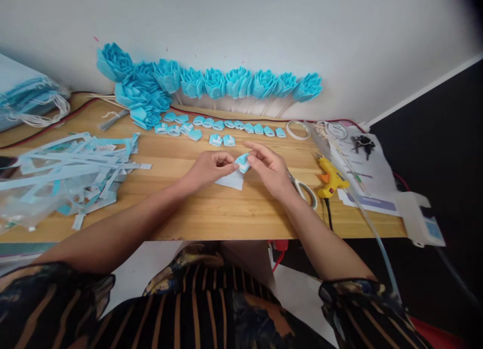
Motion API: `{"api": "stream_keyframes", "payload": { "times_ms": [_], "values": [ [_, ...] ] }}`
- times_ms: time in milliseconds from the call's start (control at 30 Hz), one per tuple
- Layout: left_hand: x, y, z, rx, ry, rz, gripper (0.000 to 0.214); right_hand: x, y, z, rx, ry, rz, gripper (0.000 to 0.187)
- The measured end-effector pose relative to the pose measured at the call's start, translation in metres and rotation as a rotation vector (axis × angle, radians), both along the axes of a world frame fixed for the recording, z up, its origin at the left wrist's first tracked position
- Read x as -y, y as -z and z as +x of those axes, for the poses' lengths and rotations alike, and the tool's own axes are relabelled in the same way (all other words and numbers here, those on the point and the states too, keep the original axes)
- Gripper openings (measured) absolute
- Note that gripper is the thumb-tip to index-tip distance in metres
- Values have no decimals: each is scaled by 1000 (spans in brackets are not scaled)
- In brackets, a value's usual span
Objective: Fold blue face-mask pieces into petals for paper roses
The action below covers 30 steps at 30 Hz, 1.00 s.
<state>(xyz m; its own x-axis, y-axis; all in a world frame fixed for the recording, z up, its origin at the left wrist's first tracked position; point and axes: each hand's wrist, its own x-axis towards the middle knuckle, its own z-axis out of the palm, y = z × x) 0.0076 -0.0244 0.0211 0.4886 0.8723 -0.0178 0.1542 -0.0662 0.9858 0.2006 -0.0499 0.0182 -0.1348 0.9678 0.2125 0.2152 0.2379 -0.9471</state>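
Between both hands is a small folded blue and white petal (pixel 242 162), apparently of soft mask-like fabric. My left hand (pixel 212 168) pinches its left side with thumb and forefinger. On its right side the thumb and fingers of my right hand (pixel 268 167) close on it, with the forefinger reaching out past it. Below the petal a pale flat piece (pixel 232 180) lies on the wood, partly covered by my left hand. Two folded petals (pixel 222 140) rest just beyond my hands, and rows of similar petals (pixel 226 125) lie behind them.
Blue fabric flowers (pixel 215 83) on sticks lean along the wall. Cut strips (pixel 83 167) are heaped at left, near stacked masks (pixel 30 99). At right are scissors (pixel 305 193), a yellow glue gun (pixel 331 178), a tape roll (pixel 298 130), keys (pixel 364 143) and papers (pixel 377 172).
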Motion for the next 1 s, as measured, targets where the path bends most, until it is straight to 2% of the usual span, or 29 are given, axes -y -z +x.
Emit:
{"api": "stream_keyframes", "payload": {
  "times_ms": [133,333,533,633,800,1000],
  "values": [
    [3,1,1,-50,28,73,24,1,1,-2,30,-66,12,49],
    [7,5,4,-64,107,124,22,1,5,0,6,-37,-24,42],
    [2,4,1,-13,-55,82,25,-1,2,2,-187,12,-83,43],
    [0,2,0,-1,-107,64,28,-1,1,1,-136,-6,-95,43],
    [0,-3,0,98,-87,54,24,-1,1,0,-49,16,-54,42],
    [-2,-3,-1,101,-113,19,22,1,-1,1,-7,8,-57,39]
  ]
}}
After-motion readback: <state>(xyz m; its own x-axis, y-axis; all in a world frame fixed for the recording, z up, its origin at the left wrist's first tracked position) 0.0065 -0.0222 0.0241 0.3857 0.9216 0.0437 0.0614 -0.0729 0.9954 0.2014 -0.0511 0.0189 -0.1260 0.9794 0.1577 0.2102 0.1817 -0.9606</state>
